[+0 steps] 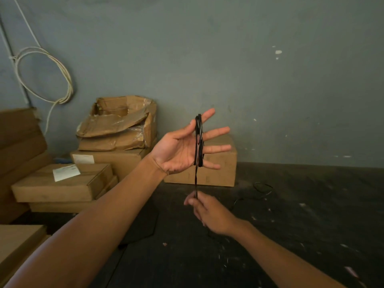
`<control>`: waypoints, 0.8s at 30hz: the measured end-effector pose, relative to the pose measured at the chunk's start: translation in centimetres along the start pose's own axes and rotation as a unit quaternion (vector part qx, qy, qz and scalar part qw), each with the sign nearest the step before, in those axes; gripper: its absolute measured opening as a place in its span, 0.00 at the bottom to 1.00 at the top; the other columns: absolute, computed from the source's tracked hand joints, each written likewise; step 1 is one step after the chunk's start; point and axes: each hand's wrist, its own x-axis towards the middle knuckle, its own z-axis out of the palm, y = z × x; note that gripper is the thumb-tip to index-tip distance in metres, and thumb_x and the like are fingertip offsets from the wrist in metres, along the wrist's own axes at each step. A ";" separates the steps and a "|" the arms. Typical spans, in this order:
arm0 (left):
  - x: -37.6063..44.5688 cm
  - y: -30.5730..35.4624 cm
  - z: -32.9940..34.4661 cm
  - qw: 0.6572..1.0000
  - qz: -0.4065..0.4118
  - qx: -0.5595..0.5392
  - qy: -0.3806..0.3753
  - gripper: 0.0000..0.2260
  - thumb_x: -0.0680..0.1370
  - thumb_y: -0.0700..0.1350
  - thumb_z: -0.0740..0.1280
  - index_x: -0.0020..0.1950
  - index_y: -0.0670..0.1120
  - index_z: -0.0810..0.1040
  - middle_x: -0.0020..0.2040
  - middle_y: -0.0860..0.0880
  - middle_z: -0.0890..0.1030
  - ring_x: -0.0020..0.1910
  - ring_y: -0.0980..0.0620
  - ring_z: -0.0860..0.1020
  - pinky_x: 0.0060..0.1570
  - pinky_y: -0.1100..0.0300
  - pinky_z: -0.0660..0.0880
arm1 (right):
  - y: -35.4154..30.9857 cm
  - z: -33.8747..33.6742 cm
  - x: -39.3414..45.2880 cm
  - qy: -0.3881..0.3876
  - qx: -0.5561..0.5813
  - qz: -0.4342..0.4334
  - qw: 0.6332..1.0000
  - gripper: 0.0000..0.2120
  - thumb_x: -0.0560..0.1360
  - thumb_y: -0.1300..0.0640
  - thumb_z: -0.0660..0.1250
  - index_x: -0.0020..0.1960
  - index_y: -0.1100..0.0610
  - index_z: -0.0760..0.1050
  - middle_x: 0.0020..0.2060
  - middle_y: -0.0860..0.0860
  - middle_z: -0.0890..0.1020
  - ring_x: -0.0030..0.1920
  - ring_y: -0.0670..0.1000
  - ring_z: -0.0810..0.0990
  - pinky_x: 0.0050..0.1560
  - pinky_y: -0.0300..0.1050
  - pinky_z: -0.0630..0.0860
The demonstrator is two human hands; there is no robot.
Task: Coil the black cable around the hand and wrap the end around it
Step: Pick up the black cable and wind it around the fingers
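Observation:
My left hand (182, 146) is raised palm up, fingers spread and pointing right. The black cable (198, 140) is wound in several loops around those fingers, from the index finger to the little finger. One strand drops straight down from the coil into my right hand (207, 213), which pinches it below the left hand. More of the cable lies loose on the dark floor (264, 190) to the right.
Cardboard boxes (62, 183) are stacked at the left, with one crushed open box (118, 121) on top and another box (218, 169) behind my left hand. A coiled white cable (66, 80) hangs on the grey wall. Small scraps litter the floor.

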 end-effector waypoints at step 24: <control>-3.0 -4.4 -3.5 0.983 -0.119 0.048 0.132 0.27 0.78 0.62 0.53 0.75 0.54 0.68 0.75 0.41 0.70 0.73 0.33 0.66 0.68 0.23 0.48 | -14.0 -14.6 -0.9 0.022 -0.385 -0.085 0.919 0.05 0.74 0.47 0.71 0.45 0.48 0.79 0.29 0.42 0.73 0.30 0.40 0.69 0.32 0.43 0.63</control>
